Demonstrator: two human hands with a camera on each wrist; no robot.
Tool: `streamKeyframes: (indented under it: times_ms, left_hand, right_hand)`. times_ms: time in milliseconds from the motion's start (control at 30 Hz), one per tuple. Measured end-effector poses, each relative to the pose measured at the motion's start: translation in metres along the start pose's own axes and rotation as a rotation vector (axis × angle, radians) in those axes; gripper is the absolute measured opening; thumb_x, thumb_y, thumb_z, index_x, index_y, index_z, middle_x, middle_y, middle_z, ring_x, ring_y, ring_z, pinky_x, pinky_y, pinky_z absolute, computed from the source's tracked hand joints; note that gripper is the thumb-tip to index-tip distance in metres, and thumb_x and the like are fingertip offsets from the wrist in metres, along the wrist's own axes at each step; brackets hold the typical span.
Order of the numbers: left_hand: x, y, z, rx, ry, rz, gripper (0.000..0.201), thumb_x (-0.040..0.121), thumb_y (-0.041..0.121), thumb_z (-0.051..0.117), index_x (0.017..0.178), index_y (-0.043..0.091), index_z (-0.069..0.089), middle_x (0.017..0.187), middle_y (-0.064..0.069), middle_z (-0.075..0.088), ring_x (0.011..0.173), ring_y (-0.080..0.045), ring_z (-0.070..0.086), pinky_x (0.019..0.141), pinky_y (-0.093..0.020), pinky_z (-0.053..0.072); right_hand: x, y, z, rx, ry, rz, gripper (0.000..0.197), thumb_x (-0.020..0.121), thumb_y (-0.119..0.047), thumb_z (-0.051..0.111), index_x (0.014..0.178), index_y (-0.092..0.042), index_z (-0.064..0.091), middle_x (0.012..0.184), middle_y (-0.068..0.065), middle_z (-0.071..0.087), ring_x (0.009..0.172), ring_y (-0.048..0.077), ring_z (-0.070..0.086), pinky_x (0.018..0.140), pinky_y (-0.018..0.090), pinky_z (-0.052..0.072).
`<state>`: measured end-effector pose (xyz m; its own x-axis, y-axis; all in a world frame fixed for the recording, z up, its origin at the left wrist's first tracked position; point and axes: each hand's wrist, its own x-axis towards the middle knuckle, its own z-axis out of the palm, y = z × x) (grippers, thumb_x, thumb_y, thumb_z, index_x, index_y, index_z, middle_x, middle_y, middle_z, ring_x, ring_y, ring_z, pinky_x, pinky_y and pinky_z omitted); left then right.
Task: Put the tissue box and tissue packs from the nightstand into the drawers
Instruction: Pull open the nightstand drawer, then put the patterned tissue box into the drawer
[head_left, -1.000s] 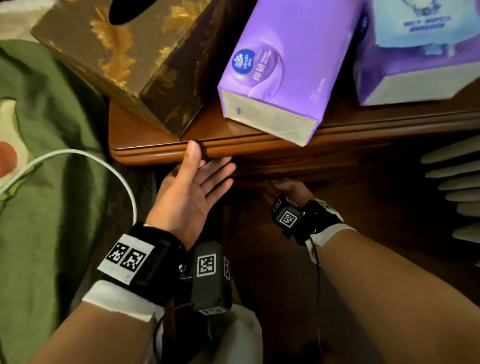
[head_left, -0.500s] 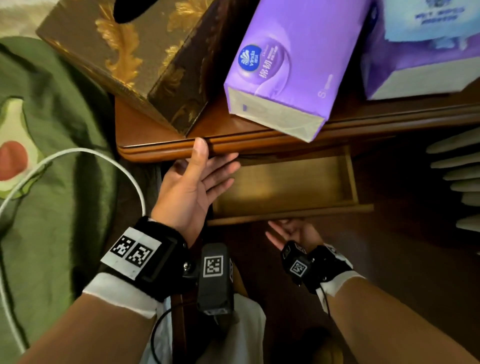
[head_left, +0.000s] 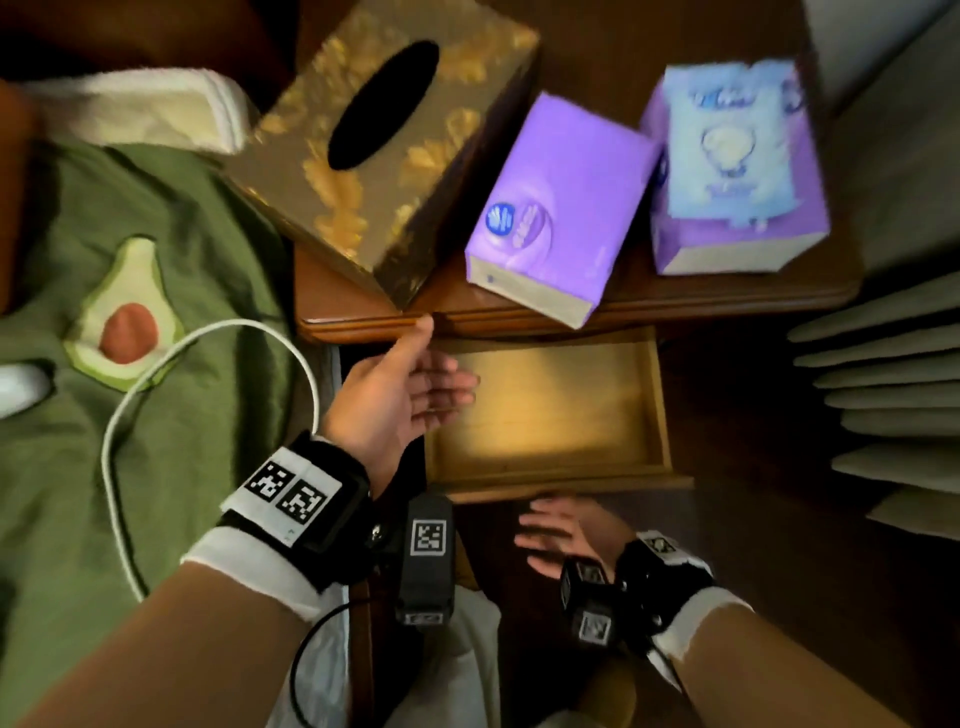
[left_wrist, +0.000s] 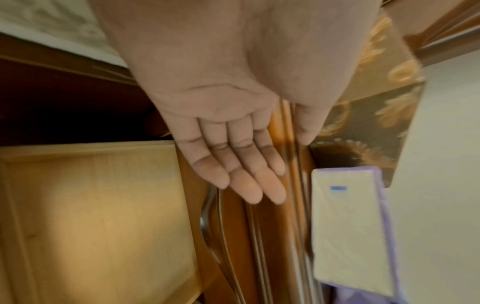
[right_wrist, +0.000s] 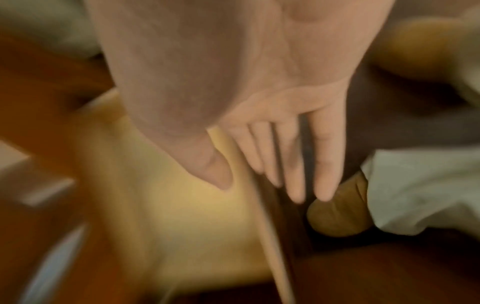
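A brown and gold tissue box (head_left: 384, 156) with a dark oval slot stands at the left of the nightstand top (head_left: 332, 306). A purple tissue pack (head_left: 561, 202) lies beside it, its end over the front edge. A second purple pack (head_left: 737, 239) at the right carries a pale blue wipes pack (head_left: 727, 140). Below, a light wooden drawer (head_left: 660, 395) stands pulled out and bare inside. My left hand (head_left: 410, 395) is open, palm up, over the drawer's left end, thumb near the nightstand edge. My right hand (head_left: 556, 530) is open just in front of the drawer front, holding nothing.
A green bedcover (head_left: 171, 249) with an avocado print lies to the left, with a white cable (head_left: 124, 415) looping across it. Pale slats (head_left: 893, 384) stand to the right. A metal handle (left_wrist: 207, 222) shows under the nightstand edge. Dark floor lies below the drawer.
The drawer has come out much farther. My right hand has let go of it and opened in front of it. The view has pulled back and shows the whole nightstand top.
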<state>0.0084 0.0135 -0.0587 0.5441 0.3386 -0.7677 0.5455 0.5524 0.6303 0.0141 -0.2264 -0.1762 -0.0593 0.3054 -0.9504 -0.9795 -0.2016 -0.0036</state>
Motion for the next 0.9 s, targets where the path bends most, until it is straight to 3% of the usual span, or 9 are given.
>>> streamKeyframes:
  times_ms: [133, 233, 300, 400, 500, 600, 667, 800, 900]
  left_hand:
    - [-0.033, 0.052, -0.010, 0.057, -0.115, -0.166, 0.034, 0.097, 0.035, 0.051, 0.074, 0.012, 0.061, 0.060, -0.003, 0.070, 0.063, -0.019, 0.064, 0.069, -0.032, 0.045]
    - [-0.051, 0.095, -0.029, 0.117, -0.146, -0.331, 0.043, 0.086, 0.052, 0.058, 0.083, 0.010, 0.060, 0.070, -0.009, 0.068, 0.071, -0.026, 0.063, 0.074, -0.035, 0.050]
    - [-0.056, 0.117, -0.041, 0.089, -0.158, -0.382, 0.066, 0.076, 0.066, 0.067, 0.099, 0.004, 0.061, 0.088, -0.016, 0.069, 0.084, -0.032, 0.068, 0.084, -0.044, 0.056]
    - [-0.058, 0.144, -0.039, 0.006, -0.118, -0.309, 0.081, 0.072, 0.068, 0.071, 0.128, 0.012, 0.060, 0.123, -0.017, 0.065, 0.114, -0.035, 0.067, 0.094, -0.053, 0.056]
    - [-0.045, 0.158, -0.027, -0.023, 0.022, -0.250, 0.073, 0.076, 0.052, 0.080, 0.133, 0.016, 0.054, 0.133, -0.017, 0.060, 0.120, -0.036, 0.060, 0.082, -0.054, 0.061]
    - [-0.028, 0.158, -0.024, -0.065, 0.109, -0.260, 0.085, 0.065, 0.045, 0.090, 0.134, 0.017, 0.048, 0.132, -0.011, 0.060, 0.117, -0.033, 0.059, 0.072, -0.056, 0.062]
    - [-0.022, 0.155, -0.030, -0.078, 0.188, -0.222, 0.087, 0.060, 0.047, 0.091, 0.128, 0.018, 0.046, 0.126, -0.006, 0.058, 0.115, -0.030, 0.059, 0.074, -0.053, 0.063]
    - [-0.017, 0.142, -0.055, -0.035, 0.347, -0.107, 0.109, 0.037, 0.071, 0.088, 0.126, 0.025, 0.044, 0.121, -0.002, 0.062, 0.109, -0.028, 0.062, 0.088, -0.051, 0.059]
    - [-0.023, 0.133, -0.072, -0.203, 0.362, -0.055, 0.087, 0.056, 0.050, 0.086, 0.128, 0.023, 0.046, 0.122, -0.005, 0.066, 0.106, -0.029, 0.067, 0.093, -0.056, 0.055]
  right_hand:
    - [-0.106, -0.051, 0.061, -0.342, -0.297, -0.078, 0.032, 0.087, -0.026, 0.055, 0.109, -0.009, 0.069, 0.107, 0.008, 0.075, 0.081, 0.019, 0.072, 0.066, 0.028, 0.055]
    - [-0.185, -0.111, 0.123, -0.304, -0.353, -0.448, 0.020, 0.084, -0.016, 0.057, 0.094, -0.004, 0.070, 0.082, 0.010, 0.069, 0.063, 0.016, 0.063, 0.058, 0.024, 0.048]
    - [-0.223, -0.156, 0.167, -0.320, -0.244, -0.763, 0.016, 0.085, -0.007, 0.055, 0.092, -0.005, 0.069, 0.081, 0.010, 0.065, 0.068, 0.018, 0.062, 0.061, 0.025, 0.047]
    - [-0.232, -0.227, 0.216, -0.723, 0.253, -1.115, 0.029, 0.086, -0.007, 0.056, 0.112, -0.012, 0.067, 0.105, 0.008, 0.066, 0.101, 0.020, 0.063, 0.086, 0.031, 0.048]
    - [-0.210, -0.273, 0.245, -1.279, 0.619, -0.962, 0.051, 0.093, -0.026, 0.048, 0.142, -0.013, 0.049, 0.144, 0.011, 0.053, 0.131, 0.027, 0.052, 0.107, 0.033, 0.039]
    - [-0.193, -0.284, 0.260, -1.515, 0.687, -0.765, 0.043, 0.092, -0.038, 0.047, 0.125, -0.013, 0.061, 0.127, 0.011, 0.065, 0.116, 0.031, 0.060, 0.090, 0.032, 0.046]
    - [-0.191, -0.282, 0.265, -1.508, 0.669, -0.783, 0.036, 0.087, -0.044, 0.054, 0.109, -0.018, 0.066, 0.110, 0.005, 0.069, 0.104, 0.027, 0.065, 0.081, 0.030, 0.047]
    - [-0.194, -0.271, 0.267, -1.352, 0.585, -0.914, 0.036, 0.079, -0.047, 0.066, 0.104, -0.021, 0.068, 0.105, -0.003, 0.071, 0.099, 0.018, 0.065, 0.092, 0.037, 0.051]
    - [-0.196, -0.253, 0.272, -1.164, 0.458, -1.022, 0.033, 0.074, -0.045, 0.071, 0.095, -0.020, 0.066, 0.094, 0.000, 0.073, 0.091, 0.020, 0.069, 0.091, 0.044, 0.052]
